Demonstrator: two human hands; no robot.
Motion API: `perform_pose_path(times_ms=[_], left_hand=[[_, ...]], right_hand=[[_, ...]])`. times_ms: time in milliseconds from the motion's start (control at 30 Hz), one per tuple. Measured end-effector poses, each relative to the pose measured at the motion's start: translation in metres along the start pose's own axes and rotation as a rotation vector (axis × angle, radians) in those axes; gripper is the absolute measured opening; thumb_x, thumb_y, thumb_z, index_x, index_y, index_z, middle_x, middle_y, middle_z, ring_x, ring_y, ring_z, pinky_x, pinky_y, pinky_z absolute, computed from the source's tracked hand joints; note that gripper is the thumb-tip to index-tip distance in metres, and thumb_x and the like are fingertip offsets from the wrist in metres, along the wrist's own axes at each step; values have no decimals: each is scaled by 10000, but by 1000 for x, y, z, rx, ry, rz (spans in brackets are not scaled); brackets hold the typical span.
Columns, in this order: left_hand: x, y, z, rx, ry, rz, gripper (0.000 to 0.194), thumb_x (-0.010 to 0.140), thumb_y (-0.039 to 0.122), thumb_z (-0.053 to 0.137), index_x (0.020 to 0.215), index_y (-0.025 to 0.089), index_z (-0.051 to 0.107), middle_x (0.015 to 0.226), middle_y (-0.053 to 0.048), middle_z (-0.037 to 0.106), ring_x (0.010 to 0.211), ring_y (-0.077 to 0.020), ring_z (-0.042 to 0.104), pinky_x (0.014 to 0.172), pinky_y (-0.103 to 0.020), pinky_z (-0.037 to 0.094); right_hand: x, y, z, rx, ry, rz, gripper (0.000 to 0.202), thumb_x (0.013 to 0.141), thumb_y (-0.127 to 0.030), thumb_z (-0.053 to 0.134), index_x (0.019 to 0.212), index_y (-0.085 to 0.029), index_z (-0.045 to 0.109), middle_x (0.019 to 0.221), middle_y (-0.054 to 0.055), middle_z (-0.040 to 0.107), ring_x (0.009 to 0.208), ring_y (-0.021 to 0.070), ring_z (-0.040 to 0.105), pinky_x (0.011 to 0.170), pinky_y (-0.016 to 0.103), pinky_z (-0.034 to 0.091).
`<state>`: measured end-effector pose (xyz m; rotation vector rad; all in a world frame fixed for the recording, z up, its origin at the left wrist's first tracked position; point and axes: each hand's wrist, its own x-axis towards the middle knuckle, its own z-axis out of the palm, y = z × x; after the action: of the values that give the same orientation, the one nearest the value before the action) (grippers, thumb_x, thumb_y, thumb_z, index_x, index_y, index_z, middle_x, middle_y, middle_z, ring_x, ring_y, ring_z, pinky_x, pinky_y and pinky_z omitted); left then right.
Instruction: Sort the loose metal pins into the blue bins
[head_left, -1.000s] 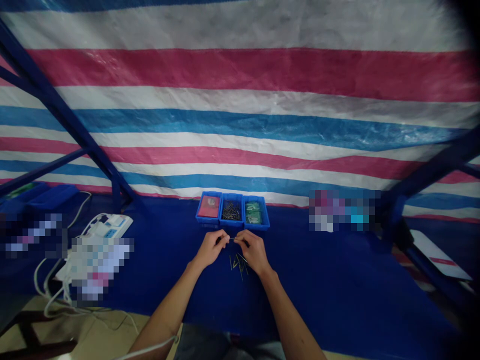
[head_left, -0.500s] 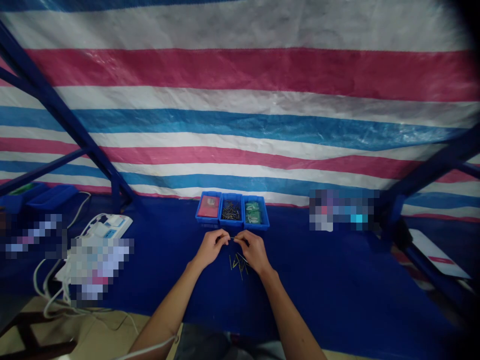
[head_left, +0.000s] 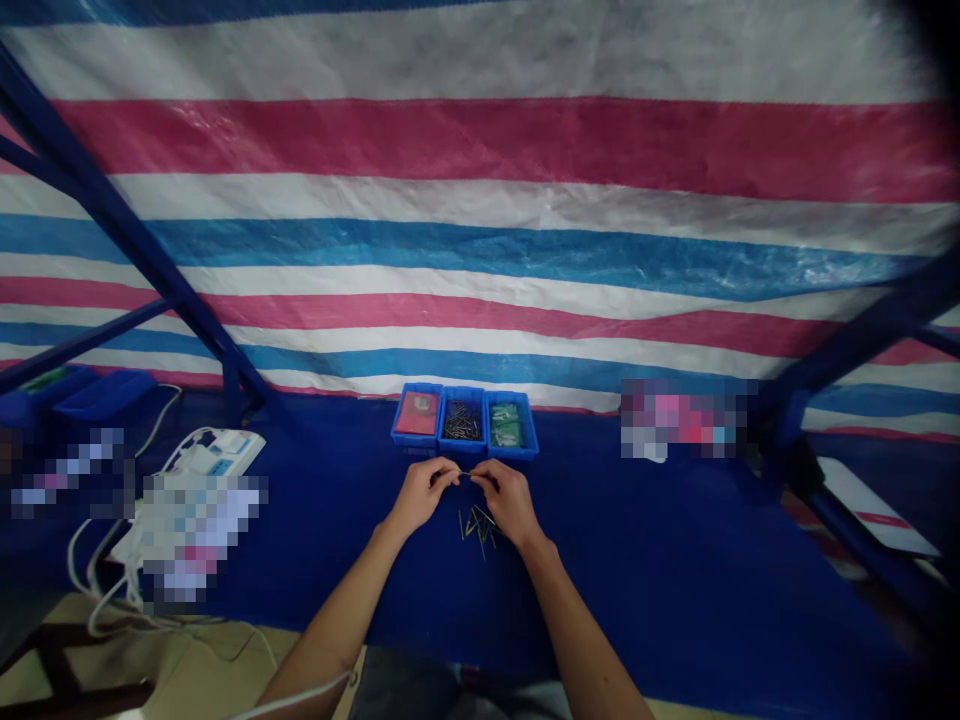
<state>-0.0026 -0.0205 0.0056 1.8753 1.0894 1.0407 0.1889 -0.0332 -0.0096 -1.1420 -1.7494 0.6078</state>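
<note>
Behind everything, where it fills the upper view, hangs a striped sheet (head_left: 480, 240) in red, white, blue and grey; before it spreads the blue table (head_left: 660, 580), with dark blue frame bars slanting at either side. On the table's left lies a white power strip (head_left: 232, 452) among white cables (head_left: 94, 580), partly hidden by blurring; at the far right is a flat white object (head_left: 874, 505) with a red stripe. Near the sheet, three blue bins stand side by side: the left bin (head_left: 416, 438) holds something red, the middle bin (head_left: 463, 444) many thin dark metal pieces, the right bin (head_left: 531, 440) green and whitish items. Just in front of them the left hand (head_left: 424, 495) and the right hand (head_left: 508, 497) face each other, fingertips pinched on opposite ends of one thin piece (head_left: 466, 474), held between them above the table; nearer the person, beside the right hand, lies a loose scatter of thin metal pieces (head_left: 478, 530).
</note>
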Motion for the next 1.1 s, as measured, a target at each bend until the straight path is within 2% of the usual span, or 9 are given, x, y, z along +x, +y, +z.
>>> perform_pose_path(times_ms=[433, 800, 1100], left_hand=[[-1, 3, -1, 74, 3, 3, 243, 951, 335, 576, 861, 168, 728, 788, -39, 718, 702, -157, 621, 668, -239, 427], [-1, 5, -2, 103, 46, 21, 271, 945, 377, 589, 854, 174, 743, 760, -48, 694, 672, -154, 568, 627, -249, 404], [-3, 3, -2, 119, 143, 14, 294, 937, 403, 591, 846, 175, 753, 739, -50, 694, 643, -151, 559, 615, -253, 409]], right_hand=[[0, -1, -2, -76, -24, 1, 177, 968, -216, 514, 888, -219, 673, 844, 35, 706, 772, 192, 656, 697, 283, 463], [0, -5, -4, -151, -50, 11, 272, 1012, -273, 449, 801, -216, 611, 757, 21, 645, 698, 174, 607, 648, 268, 416], [0, -2, -3, -137, 30, 10, 251, 1008, -267, 453, 845, -222, 639, 785, 32, 650, 730, 186, 621, 691, 273, 451]])
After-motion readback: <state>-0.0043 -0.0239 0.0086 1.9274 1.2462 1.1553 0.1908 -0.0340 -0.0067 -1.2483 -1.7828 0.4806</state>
